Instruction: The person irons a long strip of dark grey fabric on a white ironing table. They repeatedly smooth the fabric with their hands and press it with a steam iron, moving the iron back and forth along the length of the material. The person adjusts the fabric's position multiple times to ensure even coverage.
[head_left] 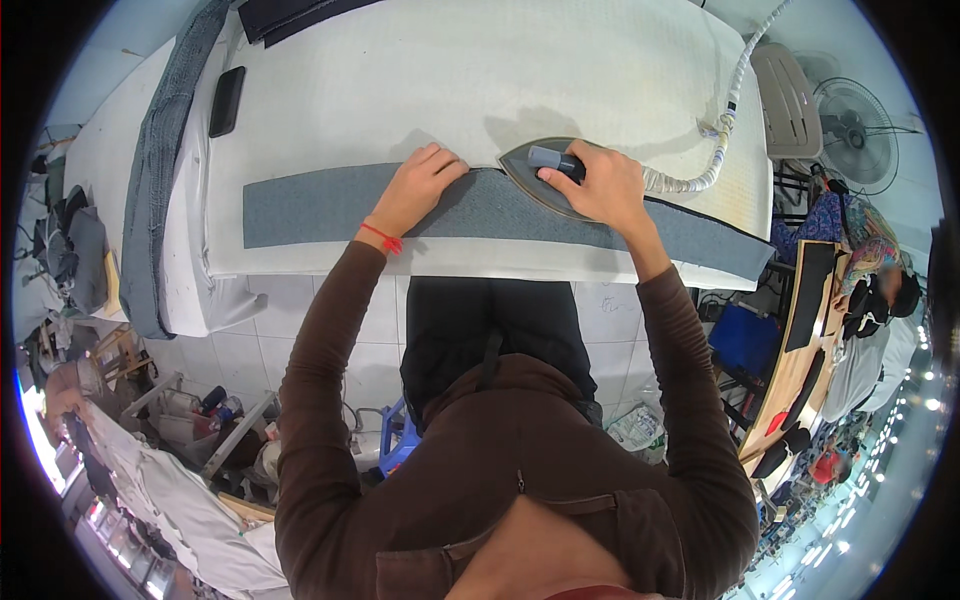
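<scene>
A long blue-grey denim-like fabric strip (pixel 315 207) lies along the near side of a white-covered pressing table (pixel 380 90). My right hand (pixel 608 188) is closed round the handle of a steam iron (pixel 520 172), whose pointed end faces left. The iron rests on the strip at its far edge. Just left of the iron's tip, my left hand (pixel 420 188) is closed on the strip's far edge, with the fingers bent and the fingertips partly hidden. To the right of the iron, a dark edge shows along the strip.
A white-wrapped hose (pixel 715 165) runs from the iron toward the upper right. At the table's left are a black phone (pixel 227 101) and a long denim piece (pixel 160 170) hanging over the edge. Dark folded fabric (pixel 300 15) lies at the back. A fan (pixel 855 135) stands at right.
</scene>
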